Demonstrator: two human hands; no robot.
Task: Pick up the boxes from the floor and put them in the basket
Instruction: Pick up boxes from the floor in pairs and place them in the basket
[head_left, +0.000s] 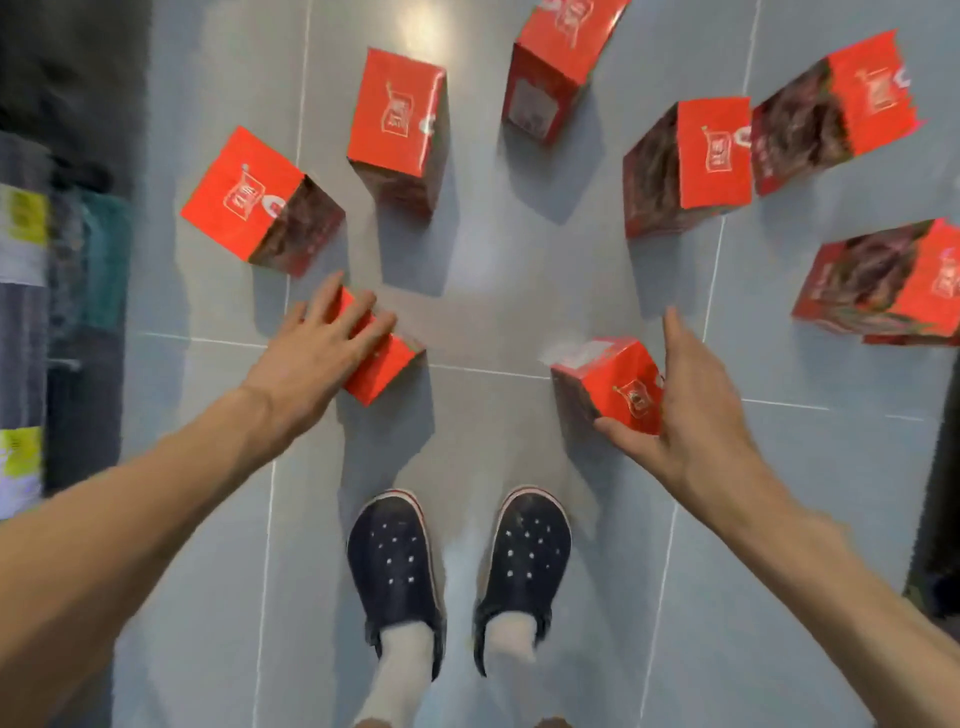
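Observation:
Several red boxes stand on the grey tiled floor in an arc ahead of me. My left hand (317, 348) lies flat on top of the nearest left box (387, 364), fingers spread over it. My right hand (685, 400) wraps the nearest right box (618, 384), thumb under its near corner and fingers along its right side. Other boxes sit at the left (249, 202), upper middle (397, 124), top (556, 67) and right (696, 161). No basket is in view.
My two feet in dark clogs (395, 566) stand on the floor (488, 291) below the boxes. A dark shelf or rack with rolled items (31, 312) runs along the left edge. More red boxes (893, 280) sit at the far right.

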